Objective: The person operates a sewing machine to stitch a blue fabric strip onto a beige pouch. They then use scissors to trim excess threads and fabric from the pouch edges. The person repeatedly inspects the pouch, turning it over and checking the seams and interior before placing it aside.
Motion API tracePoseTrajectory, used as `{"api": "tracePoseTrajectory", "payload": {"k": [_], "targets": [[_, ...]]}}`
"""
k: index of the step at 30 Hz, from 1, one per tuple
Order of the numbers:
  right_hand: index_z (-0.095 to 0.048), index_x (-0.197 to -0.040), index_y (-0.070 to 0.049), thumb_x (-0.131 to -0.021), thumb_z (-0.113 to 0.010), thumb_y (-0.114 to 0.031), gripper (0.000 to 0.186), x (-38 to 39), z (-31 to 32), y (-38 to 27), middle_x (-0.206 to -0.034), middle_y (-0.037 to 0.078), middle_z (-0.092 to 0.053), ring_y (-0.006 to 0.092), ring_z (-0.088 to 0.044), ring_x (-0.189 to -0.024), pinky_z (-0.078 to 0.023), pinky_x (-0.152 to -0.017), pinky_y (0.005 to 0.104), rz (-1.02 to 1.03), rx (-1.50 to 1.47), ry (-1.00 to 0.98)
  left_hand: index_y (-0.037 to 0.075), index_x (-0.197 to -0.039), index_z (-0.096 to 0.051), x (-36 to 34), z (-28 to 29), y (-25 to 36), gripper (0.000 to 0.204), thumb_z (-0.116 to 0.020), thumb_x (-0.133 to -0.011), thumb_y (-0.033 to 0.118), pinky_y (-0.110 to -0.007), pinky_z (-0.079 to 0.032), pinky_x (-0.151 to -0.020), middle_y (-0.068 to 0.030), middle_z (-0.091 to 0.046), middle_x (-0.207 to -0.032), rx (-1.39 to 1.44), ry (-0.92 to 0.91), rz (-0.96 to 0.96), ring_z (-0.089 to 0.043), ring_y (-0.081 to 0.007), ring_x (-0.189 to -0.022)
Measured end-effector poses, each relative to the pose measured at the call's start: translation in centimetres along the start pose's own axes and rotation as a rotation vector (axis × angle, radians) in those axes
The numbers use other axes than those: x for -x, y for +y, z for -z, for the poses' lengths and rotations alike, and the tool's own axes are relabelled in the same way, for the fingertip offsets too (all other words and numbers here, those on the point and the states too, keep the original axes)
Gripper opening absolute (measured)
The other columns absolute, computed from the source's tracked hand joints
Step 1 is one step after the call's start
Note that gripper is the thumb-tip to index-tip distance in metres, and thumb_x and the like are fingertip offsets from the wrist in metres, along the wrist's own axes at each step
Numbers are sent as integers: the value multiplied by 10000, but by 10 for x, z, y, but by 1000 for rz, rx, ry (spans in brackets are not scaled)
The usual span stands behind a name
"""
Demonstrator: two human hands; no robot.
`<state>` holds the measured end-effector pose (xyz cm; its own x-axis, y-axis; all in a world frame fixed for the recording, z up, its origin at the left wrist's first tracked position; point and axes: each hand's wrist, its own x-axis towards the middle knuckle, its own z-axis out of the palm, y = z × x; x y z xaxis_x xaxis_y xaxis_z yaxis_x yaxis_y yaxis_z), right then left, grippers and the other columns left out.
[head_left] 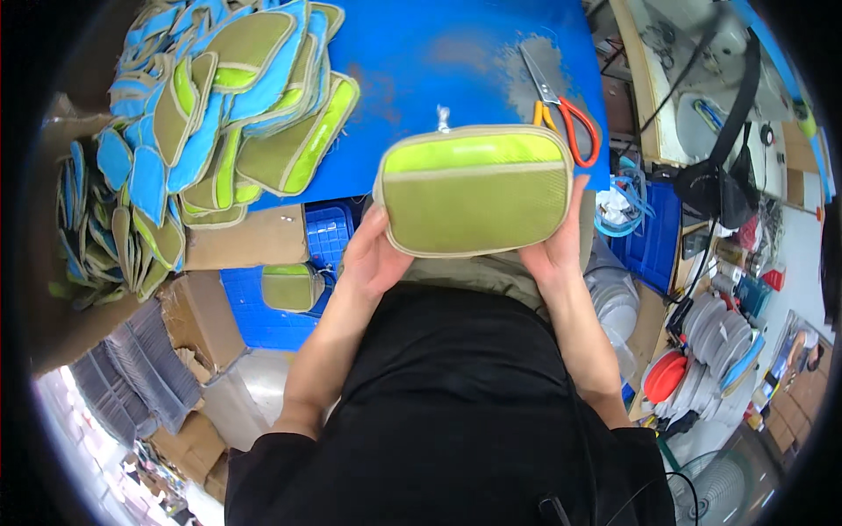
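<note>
Both hands held a small olive-green zip pouch (474, 191) with a bright lime band along its top, raised over the near edge of the blue worktable (421, 61) and in front of the person's chest. The left hand (373, 254) cupped the pouch's lower left corner, fingers curled narrowly behind it and thumb lying along the side; the right hand (557, 241) gripped the right end, thumb pressed up the side seam and fingers hidden behind the fabric. A metal zip pull (443, 117) stuck up from the top edge. The pouch looked finished in shape, so the step in hand appeared to be checking or turning over a sewn piece; a careful next move would call for keeping both ends supported while rotating it so that the seams and the zip could be seen. On the table to the left lay a heap of flat blue and green pouch panels (228, 96), well apart from the hands. Orange-handled scissors (566, 110) lay on the table just beyond the pouch to the right. Another green pouch (291, 287) sat in a blue plastic crate (263, 320) below the table edge, beside cardboard boxes (202, 324).
</note>
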<state>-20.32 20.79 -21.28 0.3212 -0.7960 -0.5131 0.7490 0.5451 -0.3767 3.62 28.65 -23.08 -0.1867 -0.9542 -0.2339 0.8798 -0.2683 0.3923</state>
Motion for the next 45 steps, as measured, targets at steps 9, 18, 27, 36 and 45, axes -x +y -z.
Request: {"api": "tracePoseTrajectory", "payload": {"k": [9,18,27,36,45], "targets": [[-530,-1447,-131,-1021,-417,-656,686,-6,7,-4,-1383,61,-608,241,-573,-1265,-456,-1074,427,26,54,3,-46,-1475,-441,-20,-14,27,671,-663,-985,355,-411,-399,-1156,-166,-528,-1482,-45,-73,-56,-506,-259,-1372],[-542,-1439,-129,-1051,-426,-587,611,-3,-11,-10,-1383,57,-618,239,-597,-1252,-482,-1059,420,10,67,17,-24,-1457,-474,-33,-20,33,581,-561,-1043,374,-425,-434,-1124,-159,-571,-1440,92,-3,-71,-562,-268,-1312],[-523,-1417,17,-1072,-475,-433,569,-15,-6,-56,-1368,161,-622,265,-606,-1255,-476,-1069,418,-91,192,-251,6,-1485,-459,-34,-19,49,570,-425,-1091,417,-478,-430,-1134,-183,-543,-1473,106,29,131,-542,-316,-1344],[-560,-1388,4,-1047,-548,-266,435,-21,-2,-56,-1324,166,-654,282,-633,-1221,-492,-1062,426,-133,-49,-238,13,-1398,-559,-40,-21,35,506,-495,-1073,396,-474,-471,-1094,-177,-611,-1392,341,-29,140,-597,-301,-1276],[-644,-1220,-42,-1002,-613,-193,267,2,-53,-46,-1176,74,-697,194,-656,-1113,-501,-974,353,-93,40,-231,28,-1464,-512,-40,5,48,629,-466,-1055,503,-557,-415,-1138,-217,-522,-1489,313,-86,95,-509,-389,-1371]]}}
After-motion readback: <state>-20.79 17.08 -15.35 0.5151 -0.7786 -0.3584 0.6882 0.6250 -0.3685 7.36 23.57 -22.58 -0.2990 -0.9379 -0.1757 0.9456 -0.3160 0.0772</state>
